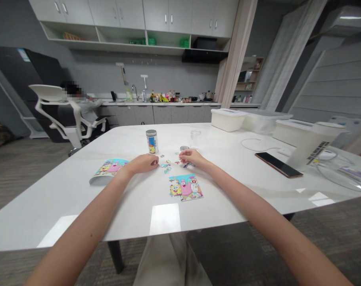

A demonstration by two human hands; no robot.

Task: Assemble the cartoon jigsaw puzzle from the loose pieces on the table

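Left hand and right hand curl near puzzle pieces, any grip unclear

A dark phone lies flat (a white chair stands farther off).

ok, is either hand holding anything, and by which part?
Cannot tell: left hand and right hand curl near loose puzzle pieces; any grip is too small to make out.

On the tabletop the puzzle lay front and centre, loose pieces just behind, picture sheet out left, phone wide right!
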